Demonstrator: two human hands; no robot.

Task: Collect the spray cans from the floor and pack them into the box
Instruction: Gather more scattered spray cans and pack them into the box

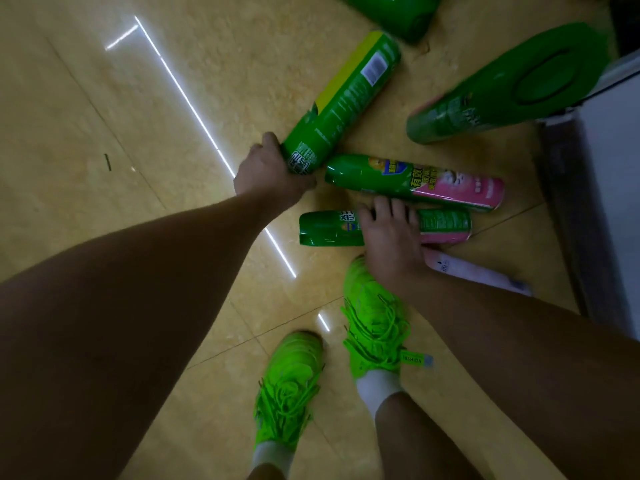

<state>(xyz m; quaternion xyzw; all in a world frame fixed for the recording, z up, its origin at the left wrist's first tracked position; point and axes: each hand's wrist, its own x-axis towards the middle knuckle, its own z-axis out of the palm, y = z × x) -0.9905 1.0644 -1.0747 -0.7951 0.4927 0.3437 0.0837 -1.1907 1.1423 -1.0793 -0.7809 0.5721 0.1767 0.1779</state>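
Observation:
Several green spray cans lie on the tan tiled floor. My left hand grips the lower end of a green and yellow can that slants up to the right. My right hand is closed over the middle of a green and pink can lying flat. Between the two lies another green and pink can, untouched. A large green can leans at the upper right. One more green can is cut off by the top edge. The box cannot be made out for sure.
My two feet in bright green shoes stand just below the cans. A white and pink object lies on the floor under my right wrist. A white, dark-sided object fills the right edge. Bare floor spreads to the left.

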